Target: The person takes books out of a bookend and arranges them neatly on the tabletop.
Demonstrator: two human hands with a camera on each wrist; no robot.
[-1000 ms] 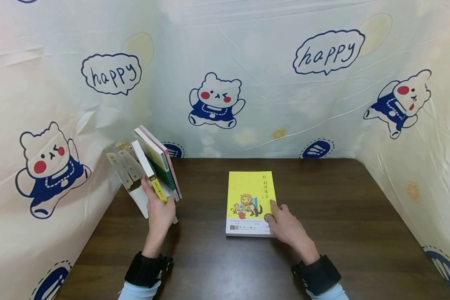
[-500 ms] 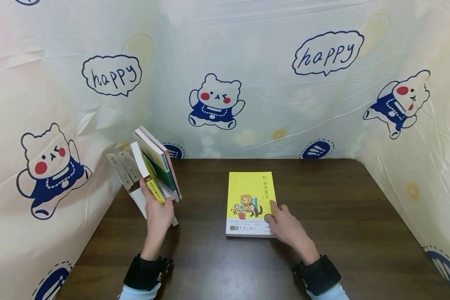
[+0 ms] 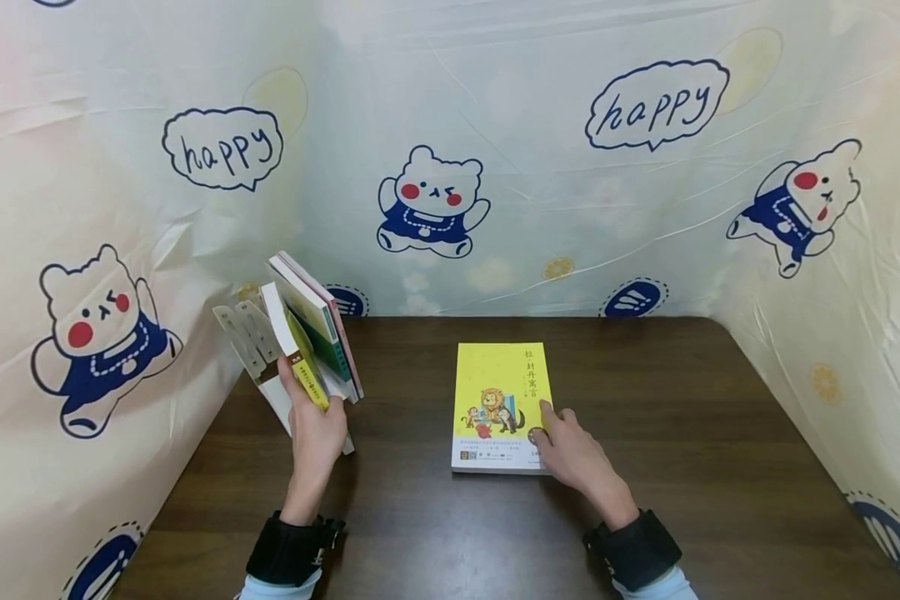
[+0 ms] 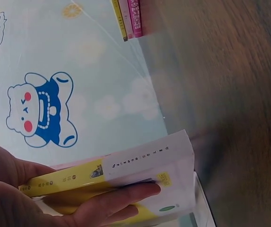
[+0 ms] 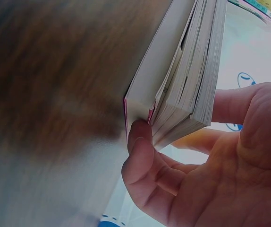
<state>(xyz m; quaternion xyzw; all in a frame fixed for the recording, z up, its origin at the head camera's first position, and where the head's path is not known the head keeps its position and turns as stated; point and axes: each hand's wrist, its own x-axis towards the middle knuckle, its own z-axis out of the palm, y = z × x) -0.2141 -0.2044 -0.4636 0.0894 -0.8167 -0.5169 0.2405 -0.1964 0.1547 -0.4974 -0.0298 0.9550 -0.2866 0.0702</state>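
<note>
one bear-printed sheet is hanging behind a dark brown worktop. at the left, a pale book stand is standing with tilted books just beside it. near the middle, a yellow-topped book stack is lying cover-up. the right hand is gripping the stack's near right corner, fingers curling round it; the left hand is pinching a yellow-spined book between stand and tilted books, its thumb and fingers parted only by that book.

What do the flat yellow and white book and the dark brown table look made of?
Flat yellow and white book: paper or card, smooth, perhaps coated; printed lettering shows. Dark brown table: wood or perhaps laminate, satin; streaked grain, soft sheen.
</note>
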